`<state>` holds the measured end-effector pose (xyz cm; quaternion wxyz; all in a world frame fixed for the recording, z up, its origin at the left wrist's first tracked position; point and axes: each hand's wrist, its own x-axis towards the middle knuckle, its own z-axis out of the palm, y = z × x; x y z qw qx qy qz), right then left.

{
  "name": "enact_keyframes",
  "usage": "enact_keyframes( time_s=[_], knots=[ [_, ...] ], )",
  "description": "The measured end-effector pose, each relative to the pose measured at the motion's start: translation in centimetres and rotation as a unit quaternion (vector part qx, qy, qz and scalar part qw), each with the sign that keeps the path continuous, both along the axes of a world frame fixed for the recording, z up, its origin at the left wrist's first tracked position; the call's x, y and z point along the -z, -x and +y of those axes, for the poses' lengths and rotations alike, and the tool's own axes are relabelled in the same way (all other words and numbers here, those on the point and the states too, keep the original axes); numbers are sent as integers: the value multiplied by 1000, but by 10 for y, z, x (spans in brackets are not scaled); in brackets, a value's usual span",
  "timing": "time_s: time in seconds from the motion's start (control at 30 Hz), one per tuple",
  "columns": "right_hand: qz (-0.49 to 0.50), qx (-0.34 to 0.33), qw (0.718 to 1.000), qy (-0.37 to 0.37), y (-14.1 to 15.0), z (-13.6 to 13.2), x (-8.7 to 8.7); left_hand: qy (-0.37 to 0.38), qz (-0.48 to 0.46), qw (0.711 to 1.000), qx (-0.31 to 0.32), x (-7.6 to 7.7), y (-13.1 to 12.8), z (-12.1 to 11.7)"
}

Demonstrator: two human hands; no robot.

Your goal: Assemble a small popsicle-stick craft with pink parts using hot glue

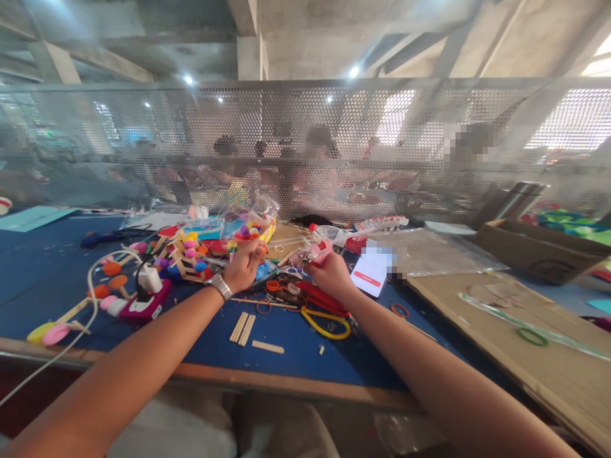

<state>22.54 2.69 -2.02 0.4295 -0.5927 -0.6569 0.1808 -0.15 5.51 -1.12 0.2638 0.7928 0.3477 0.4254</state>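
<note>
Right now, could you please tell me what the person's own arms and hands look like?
The left hand and right hand are both ungloved. The left forearm and right forearm are bare. A shiny silver band, perhaps a watch strap, circles the left wrist; the right wrist shows none.

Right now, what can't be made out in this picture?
All in the head view:
Whether the left hand grips anything: too small, blurred.
The pink item's full shape: partly covered by the right hand.
The phone's upper right: pixelated.
People behind the perforated panel: veiled by it.
The cardboard sheet's far side: cut off by the right edge.
</note>
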Motion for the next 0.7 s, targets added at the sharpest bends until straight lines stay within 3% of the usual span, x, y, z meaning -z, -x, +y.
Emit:
enact_keyframes(
  time_s=[0.23, 0.37, 0.53, 0.7],
  knots=[
    [-2, -1, 1000, 6, 1, 1, 1, 61, -23, 996, 62, 4, -2, -2],
    [-4, 2, 1000, 7, 1, 1, 1, 39, 7, 998, 53, 3, -1, -2],
    [-7, 3, 1000, 6, 2, 0, 0, -46, 36, 998, -3, -5, -2, -3],
    [-8, 9, 1000, -5, 1, 0, -2, 13, 5, 1000, -5, -7, -1, -2]
  ],
)
